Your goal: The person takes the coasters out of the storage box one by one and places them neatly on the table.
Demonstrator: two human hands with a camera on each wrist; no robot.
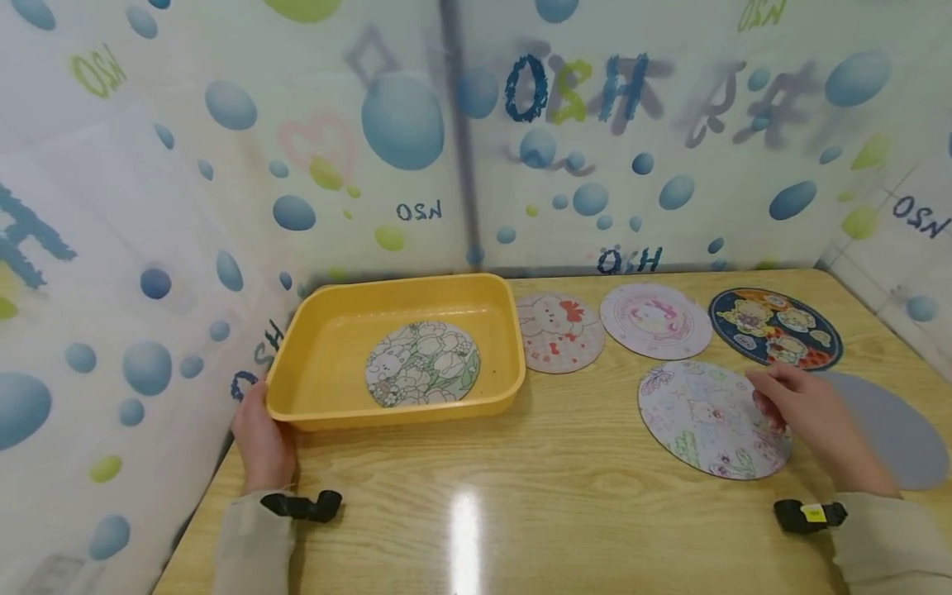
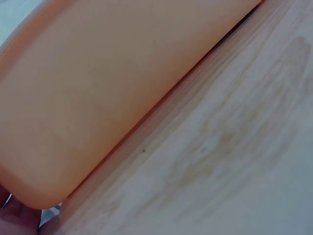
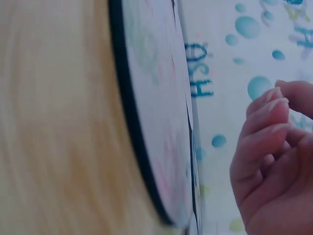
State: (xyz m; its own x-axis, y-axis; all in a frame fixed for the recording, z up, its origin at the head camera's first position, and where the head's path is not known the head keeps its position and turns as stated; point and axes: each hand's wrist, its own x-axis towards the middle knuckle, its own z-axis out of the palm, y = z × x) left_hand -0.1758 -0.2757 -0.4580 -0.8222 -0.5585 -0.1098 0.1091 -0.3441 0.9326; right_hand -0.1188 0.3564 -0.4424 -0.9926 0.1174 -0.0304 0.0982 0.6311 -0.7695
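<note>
At the front left corner of the yellow plastic tray (image 1: 320,372), my left hand (image 1: 262,442) grips the side; some of its fingers are hidden behind the wall. Inside that tray lies a round mat (image 1: 424,364) with a green and white flower and bunny drawing. My right hand (image 1: 818,417) hovers over the right edge of a pale round mat (image 1: 699,417) printed with flowers and a small animal. Loosely curled, the right fingers (image 3: 264,127) hold nothing and stay apart from the mat, whose thick dark edge shows in the right wrist view.
Right of the tray lie a pink bunny mat (image 1: 565,335), a white and pink mat (image 1: 654,321) and a dark blue mat (image 1: 777,326) with cartoon figures. A plain grey round mat (image 1: 896,430) sits partly under my right forearm. A patterned curtain (image 1: 521,190) borders the wooden table (image 1: 550,496).
</note>
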